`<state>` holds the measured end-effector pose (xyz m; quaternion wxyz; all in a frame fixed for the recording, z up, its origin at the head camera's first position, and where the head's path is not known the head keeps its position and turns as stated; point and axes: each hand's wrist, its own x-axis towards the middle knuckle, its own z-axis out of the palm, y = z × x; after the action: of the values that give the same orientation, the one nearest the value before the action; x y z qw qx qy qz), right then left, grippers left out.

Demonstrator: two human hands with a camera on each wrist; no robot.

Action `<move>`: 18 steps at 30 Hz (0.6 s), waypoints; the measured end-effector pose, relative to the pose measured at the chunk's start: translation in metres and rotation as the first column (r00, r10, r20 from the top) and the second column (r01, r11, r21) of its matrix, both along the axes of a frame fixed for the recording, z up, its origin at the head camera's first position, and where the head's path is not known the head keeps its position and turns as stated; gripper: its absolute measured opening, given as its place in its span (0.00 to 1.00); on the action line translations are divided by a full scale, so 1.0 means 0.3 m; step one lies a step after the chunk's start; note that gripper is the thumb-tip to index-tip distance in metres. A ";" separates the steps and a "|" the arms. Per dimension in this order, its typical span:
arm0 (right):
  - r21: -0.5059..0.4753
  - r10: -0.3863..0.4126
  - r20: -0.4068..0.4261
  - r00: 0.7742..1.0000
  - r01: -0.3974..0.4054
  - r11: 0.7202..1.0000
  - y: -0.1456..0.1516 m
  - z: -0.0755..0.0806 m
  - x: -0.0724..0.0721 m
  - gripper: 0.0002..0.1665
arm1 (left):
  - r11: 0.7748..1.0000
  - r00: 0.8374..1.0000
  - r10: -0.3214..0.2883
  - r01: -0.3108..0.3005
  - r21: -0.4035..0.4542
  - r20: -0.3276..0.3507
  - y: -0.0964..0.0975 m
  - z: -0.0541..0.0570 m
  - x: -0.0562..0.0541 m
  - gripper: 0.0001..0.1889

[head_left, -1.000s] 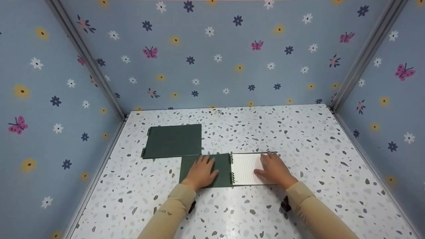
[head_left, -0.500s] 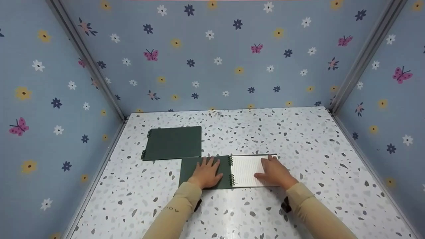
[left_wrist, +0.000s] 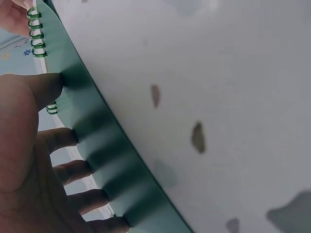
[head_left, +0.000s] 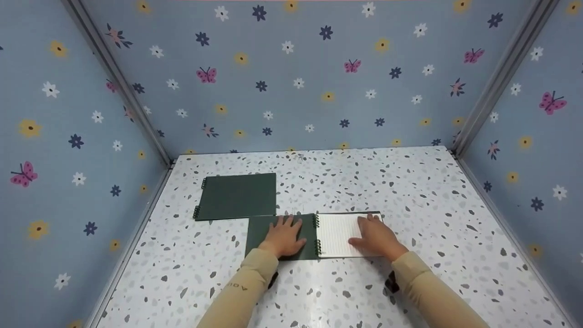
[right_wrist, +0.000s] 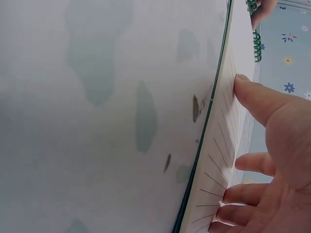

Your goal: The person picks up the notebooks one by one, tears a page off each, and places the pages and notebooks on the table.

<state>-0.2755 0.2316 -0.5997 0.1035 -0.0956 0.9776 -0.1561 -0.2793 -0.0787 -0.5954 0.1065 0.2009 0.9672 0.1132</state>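
An open spiral notebook [head_left: 337, 234] lies on the speckled tabletop, its dark green cover folded out to the left and a white lined page on the right. My left hand [head_left: 283, 239] rests on the green cover [left_wrist: 87, 121] with its fingers spread; in the left wrist view the fingertips touch the cover. On the lined page [right_wrist: 221, 145] my right hand [head_left: 377, 234] presses near the right edge, thumb pointing toward the spiral. The right wrist view shows the thumb and fingertips touching the paper. Green rings [head_left: 318, 233] join the two halves.
A second dark green spiral notebook [head_left: 239, 197] lies closed behind and to the left, its near edge meeting the open cover. Blue flowered panels [head_left: 291, 82] enclose the speckled tabletop [head_left: 346, 182] at the back and both sides.
My left hand has slid slightly right on the green cover and its fingers have spread. The right hand stays on the lined page. The camera view has tilted a little.
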 end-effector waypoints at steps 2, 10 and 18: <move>-0.009 -0.010 0.001 1.000 0.010 1.000 -0.005 0.002 0.006 0.52 | 1.000 1.000 0.002 -0.002 0.001 0.008 0.000 -0.003 -0.003 0.35; -0.156 -0.105 -0.058 0.993 0.095 0.983 -0.026 0.017 0.023 0.51 | 1.000 1.000 0.003 -0.003 -0.002 0.021 -0.001 0.002 -0.009 0.35; -0.396 -0.244 -0.057 0.968 0.202 0.896 -0.024 0.049 0.035 0.41 | 1.000 0.999 0.013 -0.014 0.012 0.047 -0.001 -0.001 -0.005 0.35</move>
<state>-0.2650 0.2245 -0.5851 0.0123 -0.0096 0.9361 -0.3513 -0.2807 -0.0791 -0.5956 0.1271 0.1924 0.9650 0.1247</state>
